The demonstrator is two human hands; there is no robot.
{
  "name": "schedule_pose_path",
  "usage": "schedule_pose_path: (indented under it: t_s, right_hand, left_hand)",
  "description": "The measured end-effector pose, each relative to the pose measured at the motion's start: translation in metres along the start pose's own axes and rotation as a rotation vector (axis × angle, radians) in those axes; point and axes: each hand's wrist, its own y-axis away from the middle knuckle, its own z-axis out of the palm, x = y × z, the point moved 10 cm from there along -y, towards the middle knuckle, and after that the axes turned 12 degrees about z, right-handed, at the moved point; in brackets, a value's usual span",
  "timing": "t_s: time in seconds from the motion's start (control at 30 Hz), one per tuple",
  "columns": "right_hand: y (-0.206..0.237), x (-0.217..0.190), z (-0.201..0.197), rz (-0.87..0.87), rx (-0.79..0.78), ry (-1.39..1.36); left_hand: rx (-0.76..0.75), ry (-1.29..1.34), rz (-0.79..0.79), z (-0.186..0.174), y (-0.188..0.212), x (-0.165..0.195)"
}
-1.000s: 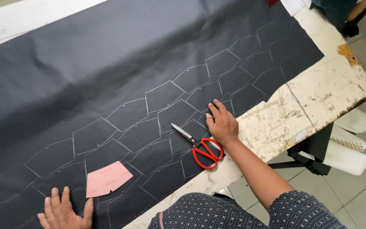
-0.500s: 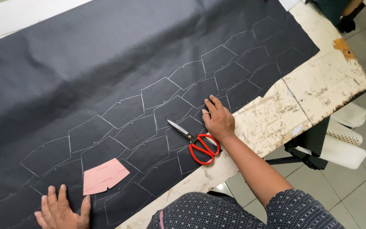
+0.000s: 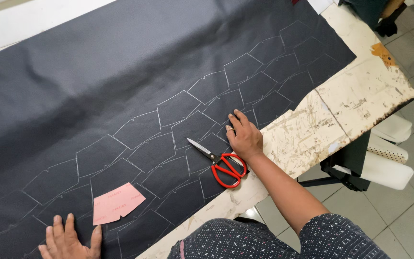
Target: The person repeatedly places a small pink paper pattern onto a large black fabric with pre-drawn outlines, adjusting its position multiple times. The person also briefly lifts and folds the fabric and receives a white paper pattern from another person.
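Note:
A large sheet of dark fabric covers the worktable, with several chalk-drawn pattern outlines along its near side. My right hand rests flat on the fabric near its front edge, fingers slightly spread, holding nothing. Just left of it lie red-handled scissors, blades closed and pointing up-left. My left hand presses flat on the fabric at the bottom left, fingers apart. A pink paper pattern piece lies on the fabric just above and to the right of that hand.
The worn white tabletop shows bare at the right, with chipped edges. Beyond its edge are a tiled floor, a black table frame and white objects beneath. A pale surface borders the fabric's far side.
Both hands stay flat on the fabric in about the same places. The view has shifted slightly; scissors and pink piece have not moved.

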Motion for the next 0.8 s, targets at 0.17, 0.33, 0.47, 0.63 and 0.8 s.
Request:
schedule_pose_path:
  t_s: [0.17, 0.33, 0.47, 0.63, 0.8]
  right_hand:
    - [0.000, -0.002, -0.001, -0.001, 0.002, -0.002]
    - [0.001, -0.004, -0.004, -0.018, 0.020, 0.004]
    - [0.000, -0.003, -0.005, -0.008, 0.009, 0.005]
    - [0.000, -0.004, -0.006, -0.011, 0.004, 0.010]
    - [0.000, -0.006, -0.008, -0.013, 0.011, 0.009]
  left_hand:
    - [-0.066, -0.120, 0.012, 0.004, -0.002, 0.000]
    - [0.039, 0.090, -0.003, 0.001, 0.000, 0.000]
    - [-0.143, -0.272, -0.001, 0.010, 0.000, 0.001]
    - [0.067, 0.139, -0.044, 0.000, 0.005, 0.002]
    - [0.048, 0.110, -0.025, 0.004, 0.005, 0.002]
